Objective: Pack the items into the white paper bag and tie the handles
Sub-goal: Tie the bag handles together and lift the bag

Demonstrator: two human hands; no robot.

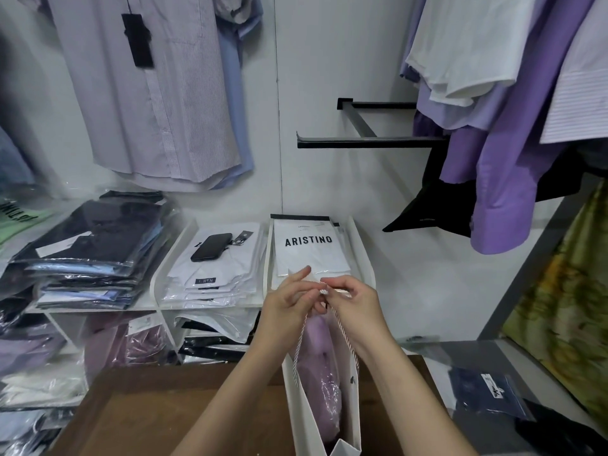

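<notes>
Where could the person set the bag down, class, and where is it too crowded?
Free: the brown table left of the white paper bag, which both hands hold by its cord handles. Crowded: shelf stacks of packaged shirts, one stack with a phone on top.

Place: a clothing shop.
Hanging: shirts (148, 93) with a black price tag (138, 39) on a wall rail (371, 142).
Shelves: folded shirts in clear plastic (210, 274), one pack printed ARISTINO (309, 248).
</notes>
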